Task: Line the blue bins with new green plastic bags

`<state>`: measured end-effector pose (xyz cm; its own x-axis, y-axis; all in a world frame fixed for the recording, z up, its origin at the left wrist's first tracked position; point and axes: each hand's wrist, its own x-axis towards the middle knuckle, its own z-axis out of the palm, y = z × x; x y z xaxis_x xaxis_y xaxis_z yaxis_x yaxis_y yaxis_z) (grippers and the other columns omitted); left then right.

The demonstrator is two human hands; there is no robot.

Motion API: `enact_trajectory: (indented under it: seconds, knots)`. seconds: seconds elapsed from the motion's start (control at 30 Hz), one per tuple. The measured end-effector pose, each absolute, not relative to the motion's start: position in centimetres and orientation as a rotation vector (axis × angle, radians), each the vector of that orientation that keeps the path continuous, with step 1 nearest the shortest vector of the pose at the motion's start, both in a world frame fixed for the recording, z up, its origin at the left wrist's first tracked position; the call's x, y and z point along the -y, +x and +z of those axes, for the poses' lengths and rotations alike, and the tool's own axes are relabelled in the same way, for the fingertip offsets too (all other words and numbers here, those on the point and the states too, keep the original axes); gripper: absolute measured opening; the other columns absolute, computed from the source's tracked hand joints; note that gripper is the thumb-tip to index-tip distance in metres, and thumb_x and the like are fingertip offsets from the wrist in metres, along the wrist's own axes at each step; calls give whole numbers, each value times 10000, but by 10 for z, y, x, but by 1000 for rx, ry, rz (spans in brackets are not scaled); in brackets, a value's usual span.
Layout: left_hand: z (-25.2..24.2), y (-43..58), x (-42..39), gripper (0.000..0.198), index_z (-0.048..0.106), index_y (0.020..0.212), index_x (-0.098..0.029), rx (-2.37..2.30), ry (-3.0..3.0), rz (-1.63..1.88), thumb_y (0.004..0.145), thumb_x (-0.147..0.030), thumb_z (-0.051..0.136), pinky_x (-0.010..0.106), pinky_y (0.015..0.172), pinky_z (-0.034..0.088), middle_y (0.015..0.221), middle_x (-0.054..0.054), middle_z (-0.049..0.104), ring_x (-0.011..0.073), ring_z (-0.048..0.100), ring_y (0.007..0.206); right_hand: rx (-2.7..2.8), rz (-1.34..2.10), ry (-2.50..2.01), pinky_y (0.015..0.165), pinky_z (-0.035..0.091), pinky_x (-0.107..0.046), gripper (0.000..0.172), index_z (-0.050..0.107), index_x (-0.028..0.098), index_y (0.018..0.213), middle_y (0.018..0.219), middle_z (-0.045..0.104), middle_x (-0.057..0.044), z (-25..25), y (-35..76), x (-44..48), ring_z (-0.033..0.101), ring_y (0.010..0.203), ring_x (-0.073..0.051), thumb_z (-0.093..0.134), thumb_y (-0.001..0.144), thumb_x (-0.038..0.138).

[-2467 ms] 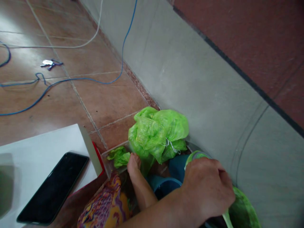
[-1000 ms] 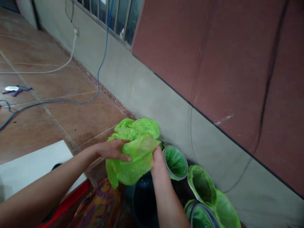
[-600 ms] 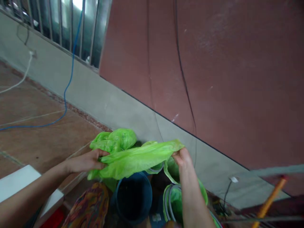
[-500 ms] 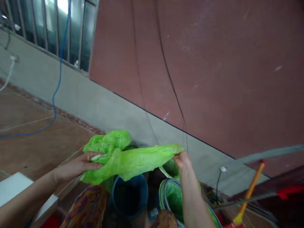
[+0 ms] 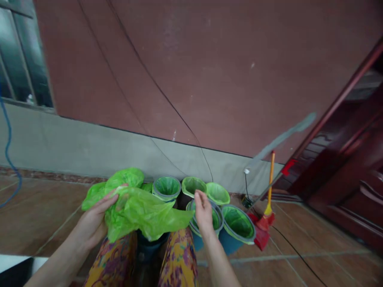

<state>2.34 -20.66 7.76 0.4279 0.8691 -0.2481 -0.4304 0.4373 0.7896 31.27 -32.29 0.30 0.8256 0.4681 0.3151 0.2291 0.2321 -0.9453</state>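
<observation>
My left hand (image 5: 97, 217) is closed around a bunched bright green plastic bag (image 5: 143, 211), its thumb lying over the film. The bag spreads across above my knees, and its tapered end reaches my right hand (image 5: 204, 213). The fingers of that hand are curled at the bag's end, partly hiding the grip. More green plastic (image 5: 127, 178) puffs up behind my left hand. Below the bag, between my legs, stands a dark blue bin (image 5: 148, 251), its opening mostly covered by the film.
Several green-lined bins stand by the wall, among them a back-row bin (image 5: 166, 187) and a front right bin (image 5: 238, 225). Beside them are a yellow-handled broom (image 5: 271, 187) and a red dustpan (image 5: 262, 235). A black cable (image 5: 299, 251) crosses the tiles. A blue cable (image 5: 8, 143) hangs at left.
My view has turned right, bringing more lined bins and the door into sight. The bag's stretched part has slackened and dropped as my hands came closer together.
</observation>
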Motion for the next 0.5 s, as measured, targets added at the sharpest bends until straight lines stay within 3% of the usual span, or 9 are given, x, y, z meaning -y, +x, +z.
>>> enact_trajectory:
  seconds: [0.07,0.17,0.23,0.33,0.5]
  knots:
    - [77,35,214,456,721,1141,-251,-723,718,878,698,-139,737,305,670,644,922,-2,815,218,770,761,764,465,-1265,989,475,-351,415,707,257,1206,1226,717,-57,12,279,332,636,1135,-215,658,872,498]
    - [75,47,224,406,697,1162,-246,-723,721,834,769,-144,692,299,652,637,882,-17,809,194,753,702,924,752,-1191,887,508,-315,586,654,277,1308,1230,707,-47,10,246,341,657,1045,-204,802,759,414]
    - [73,50,228,359,685,1157,-240,-728,739,820,812,-145,659,290,648,632,865,-26,805,183,745,690,946,794,-1206,745,509,-281,532,717,246,1187,1025,748,-24,1,240,342,658,824,-171,851,682,344]
    - [73,49,228,291,679,1084,-200,-814,795,859,817,-92,638,240,645,611,796,-31,793,155,733,670,826,664,-1237,602,448,-259,215,756,190,842,687,692,15,-10,249,341,552,586,-128,778,721,366]
    - [69,33,216,258,660,1074,-202,-948,1025,865,822,-149,668,231,594,586,660,-41,754,157,706,590,637,404,-1219,566,423,-251,257,736,180,733,627,666,15,10,287,353,517,565,-122,771,682,430]
